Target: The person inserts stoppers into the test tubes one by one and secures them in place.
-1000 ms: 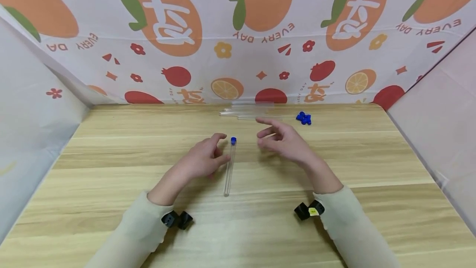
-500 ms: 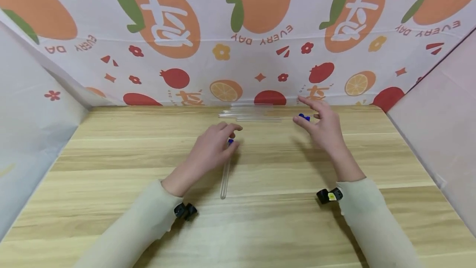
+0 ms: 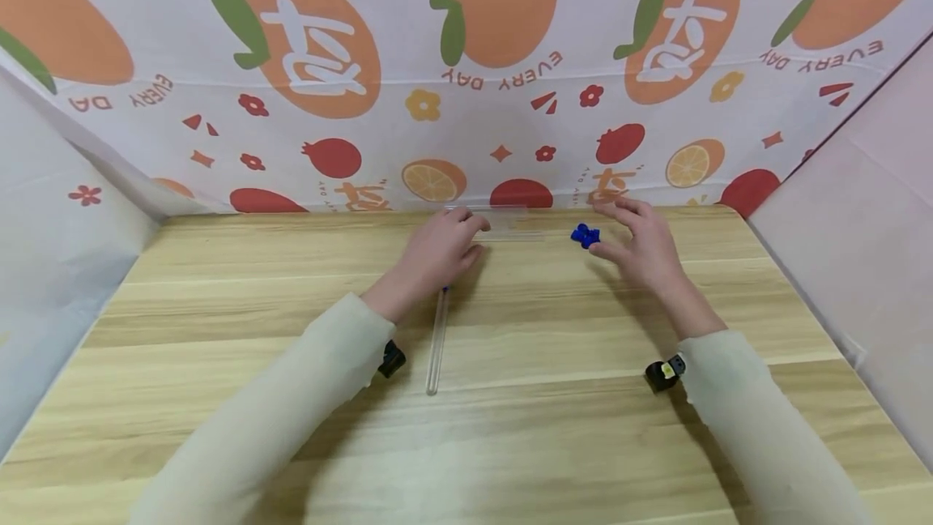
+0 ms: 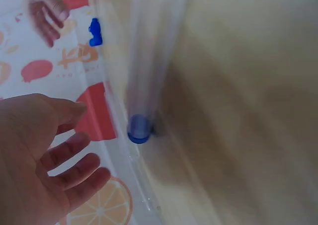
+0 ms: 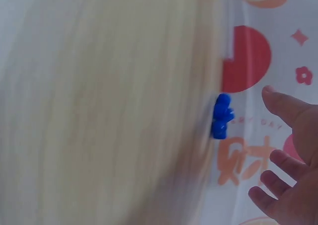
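Observation:
Over the left part of several clear tubes (image 3: 513, 236) at the back of the table hovers my left hand (image 3: 437, 248), its fingers loosely bent and holding nothing. Under its wrist a clear test tube (image 3: 436, 347) with a blue cap (image 4: 139, 129) lies lengthwise on the wood; the forearm partly covers the cap in the head view. My right hand (image 3: 645, 248) is just right of a small heap of blue caps (image 3: 585, 236), thumb and fingers spread apart with nothing between them. The right wrist view shows the blue caps (image 5: 221, 116) beyond the thumb.
A wood-grain table (image 3: 554, 428) carries everything. Behind it hangs a white cloth (image 3: 481, 120) printed with fruit, and pale cloth walls (image 3: 860, 209) stand on both sides. A black camera (image 3: 661, 376) sits on each wrist.
My left hand has moved forward from beside the capped test tube to the clear tubes at the back. My right hand has gone right and forward to the blue caps.

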{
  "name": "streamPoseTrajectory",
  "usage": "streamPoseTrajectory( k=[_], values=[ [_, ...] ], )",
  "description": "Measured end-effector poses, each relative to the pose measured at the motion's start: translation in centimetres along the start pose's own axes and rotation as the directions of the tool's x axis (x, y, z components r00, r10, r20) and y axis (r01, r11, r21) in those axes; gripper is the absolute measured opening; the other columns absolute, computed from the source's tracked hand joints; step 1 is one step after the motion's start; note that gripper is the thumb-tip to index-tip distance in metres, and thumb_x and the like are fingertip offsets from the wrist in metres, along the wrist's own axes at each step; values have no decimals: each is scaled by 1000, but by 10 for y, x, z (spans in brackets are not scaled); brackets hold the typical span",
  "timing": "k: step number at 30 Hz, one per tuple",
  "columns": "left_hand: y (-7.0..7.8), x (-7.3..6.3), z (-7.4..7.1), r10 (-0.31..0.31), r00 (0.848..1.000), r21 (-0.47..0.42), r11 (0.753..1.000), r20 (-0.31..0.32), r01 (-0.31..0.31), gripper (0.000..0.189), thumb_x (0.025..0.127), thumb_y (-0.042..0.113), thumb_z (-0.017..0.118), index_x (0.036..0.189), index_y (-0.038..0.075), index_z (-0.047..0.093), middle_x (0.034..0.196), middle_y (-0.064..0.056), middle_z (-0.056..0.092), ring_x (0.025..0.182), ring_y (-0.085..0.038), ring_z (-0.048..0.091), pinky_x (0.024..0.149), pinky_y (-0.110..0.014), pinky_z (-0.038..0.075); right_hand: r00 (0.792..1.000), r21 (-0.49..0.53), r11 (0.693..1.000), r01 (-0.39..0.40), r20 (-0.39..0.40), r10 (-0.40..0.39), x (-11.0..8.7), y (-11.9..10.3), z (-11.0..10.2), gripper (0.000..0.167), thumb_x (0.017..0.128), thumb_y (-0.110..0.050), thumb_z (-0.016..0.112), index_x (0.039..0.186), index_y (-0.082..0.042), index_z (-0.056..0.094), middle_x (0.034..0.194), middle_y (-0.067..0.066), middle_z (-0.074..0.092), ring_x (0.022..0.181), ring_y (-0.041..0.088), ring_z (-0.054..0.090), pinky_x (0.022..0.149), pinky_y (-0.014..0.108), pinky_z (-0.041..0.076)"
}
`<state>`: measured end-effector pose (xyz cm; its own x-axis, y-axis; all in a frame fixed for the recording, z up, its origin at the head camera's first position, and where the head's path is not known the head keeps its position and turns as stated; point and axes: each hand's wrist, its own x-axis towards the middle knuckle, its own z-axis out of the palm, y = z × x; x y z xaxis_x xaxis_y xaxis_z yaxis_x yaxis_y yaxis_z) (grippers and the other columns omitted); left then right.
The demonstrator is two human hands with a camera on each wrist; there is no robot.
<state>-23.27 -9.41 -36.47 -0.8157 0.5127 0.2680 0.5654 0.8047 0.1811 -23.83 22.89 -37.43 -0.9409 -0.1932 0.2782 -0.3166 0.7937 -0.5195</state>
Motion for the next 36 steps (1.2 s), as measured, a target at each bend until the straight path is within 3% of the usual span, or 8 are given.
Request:
streamPoseTrajectory(
  k=[5, 11, 19, 26, 36],
  values=[
    [-3, 15, 4, -17, 994, 18, 1000, 103, 16, 30, 94, 13, 67, 124, 11, 67, 117, -10, 64, 104, -29, 61, 92, -42, 53, 998, -94, 995, 34, 48, -29, 7, 13, 5, 58, 80, -23, 85, 134, -14, 64, 154, 22, 37, 141, 45, 31, 114, 65, 25],
    [-3, 25, 10, -24, 987, 56, 998, 158, 15, 29, 94, 13, 66, 124, 13, 67, 121, -11, 63, 107, -32, 60, 90, -46, 54, 994, -221, 973, 68, 95, -48, 13, 17, 11, 51, 80, -29, 85, 127, -16, 69, 158, 19, 34, 146, 41, 25, 114, 67, 22],
    [-5, 34, 14, -58, 971, 99, 994, 232, 36, 31, 95, 14, 65, 126, 14, 66, 121, -11, 62, 107, -32, 59, 88, -48, 54, 991, -260, 966, 1, 128, 33, 17, 18, 17, 39, 82, -32, 83, 116, -14, 75, 160, 18, 29, 145, 45, 23, 110, 68, 27],
    [-4, 36, 16, -67, 967, 117, 992, 246, 39, 29, 98, 13, 62, 126, 14, 67, 120, -11, 62, 105, -31, 59, 88, -47, 55, 985, -243, 968, -54, 147, 91, 19, 19, 20, 31, 84, -28, 82, 111, -15, 76, 162, 16, 28, 143, 48, 25, 107, 71, 30],
    [-3, 38, 19, -71, 967, 135, 990, 244, 39, 23, 98, 14, 63, 120, 13, 69, 115, -12, 63, 102, -31, 58, 88, -45, 54, 979, -232, 970, -77, 164, 117, 23, 16, 20, 19, 85, -25, 81, 99, -14, 77, 161, 17, 30, 144, 50, 23, 109, 72, 28]
  ],
)
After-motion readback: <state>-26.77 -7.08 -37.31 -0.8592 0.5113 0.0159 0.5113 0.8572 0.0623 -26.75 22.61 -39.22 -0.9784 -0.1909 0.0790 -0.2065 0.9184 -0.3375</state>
